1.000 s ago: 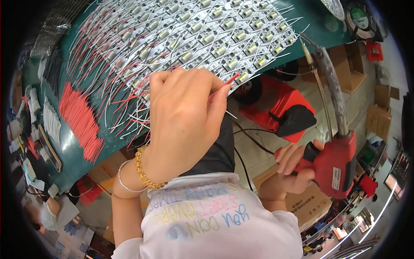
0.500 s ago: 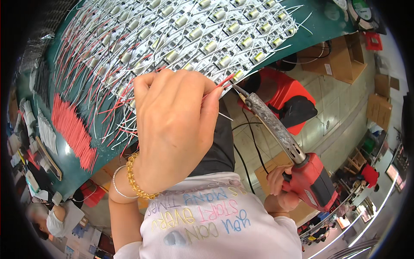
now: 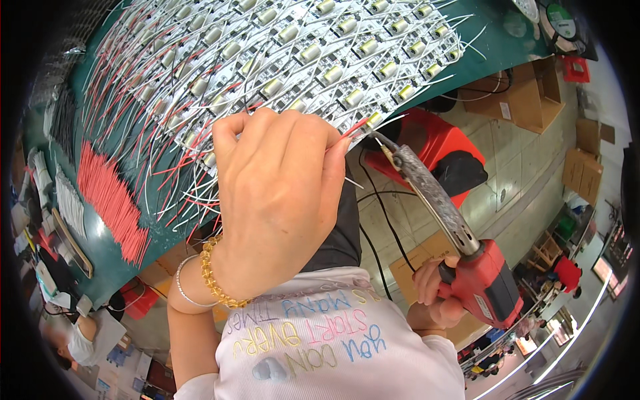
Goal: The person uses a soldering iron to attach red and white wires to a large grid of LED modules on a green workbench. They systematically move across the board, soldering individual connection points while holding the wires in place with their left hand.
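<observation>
A panel of small white circuit boards (image 3: 293,63) with yellowish cylindrical parts lies before me, bristling with white, red and black wires. Over its near edge, my left hand (image 3: 277,183) is closed, thumb and forefinger pinching a red wire (image 3: 357,127) whose end reaches a board at the near right corner. My right hand (image 3: 432,293) is wrapped around the red and black handle of a soldering gun (image 3: 492,283). The gun's tip is close to that wire end; whether they touch, I cannot tell. My left fingers hide part of the near boards.
A green work mat (image 3: 170,237) covers the table. Bundles of red wires (image 3: 110,203), white wires (image 3: 70,203) and black wires (image 3: 65,130) lie at the left. Right of the table stand a red stool (image 3: 427,140) and an open cardboard box (image 3: 550,93). Black cables (image 3: 383,200) hang below.
The board panel and my left hand have shifted slightly to the right in view. The soldering gun has moved a little right too, its tip still beside the same corner.
</observation>
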`<state>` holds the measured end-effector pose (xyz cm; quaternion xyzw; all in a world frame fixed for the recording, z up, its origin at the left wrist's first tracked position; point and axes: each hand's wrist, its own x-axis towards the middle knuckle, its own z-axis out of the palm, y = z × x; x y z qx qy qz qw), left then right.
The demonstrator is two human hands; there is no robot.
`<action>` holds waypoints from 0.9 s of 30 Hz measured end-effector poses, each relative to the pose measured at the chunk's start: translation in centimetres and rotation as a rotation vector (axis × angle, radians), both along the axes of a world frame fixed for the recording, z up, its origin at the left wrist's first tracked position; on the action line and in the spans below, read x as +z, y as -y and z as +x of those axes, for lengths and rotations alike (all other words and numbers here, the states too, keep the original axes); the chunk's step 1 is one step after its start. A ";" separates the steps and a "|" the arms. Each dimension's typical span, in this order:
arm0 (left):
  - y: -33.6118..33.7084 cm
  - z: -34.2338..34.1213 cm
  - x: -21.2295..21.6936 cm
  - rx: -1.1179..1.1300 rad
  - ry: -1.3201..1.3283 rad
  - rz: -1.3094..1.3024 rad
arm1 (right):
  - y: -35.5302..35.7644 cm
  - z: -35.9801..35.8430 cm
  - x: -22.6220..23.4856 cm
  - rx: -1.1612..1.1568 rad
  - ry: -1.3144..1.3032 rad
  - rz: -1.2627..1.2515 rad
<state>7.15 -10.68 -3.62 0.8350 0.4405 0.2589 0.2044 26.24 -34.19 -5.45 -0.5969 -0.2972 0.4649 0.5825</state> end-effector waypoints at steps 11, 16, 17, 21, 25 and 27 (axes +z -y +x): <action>-0.3 -0.6 0.3 0.020 0.050 0.065 | -2.4 0.4 -0.2 0.173 0.009 0.234; -1.1 -1.4 1.4 0.093 0.120 -0.039 | -2.7 0.4 0.1 0.130 -0.057 0.244; -1.2 -1.2 1.1 0.096 0.101 -0.088 | -2.6 0.4 0.1 0.119 -0.054 0.231; -1.0 -0.9 -0.2 0.125 0.063 0.034 | -3.4 -0.2 1.0 0.118 0.016 0.175; -1.0 -0.8 0.0 0.105 0.020 0.002 | -2.9 0.5 0.4 0.191 0.100 0.149; -1.1 -0.6 0.0 0.100 0.028 -0.001 | -1.8 1.5 0.1 0.213 0.269 0.085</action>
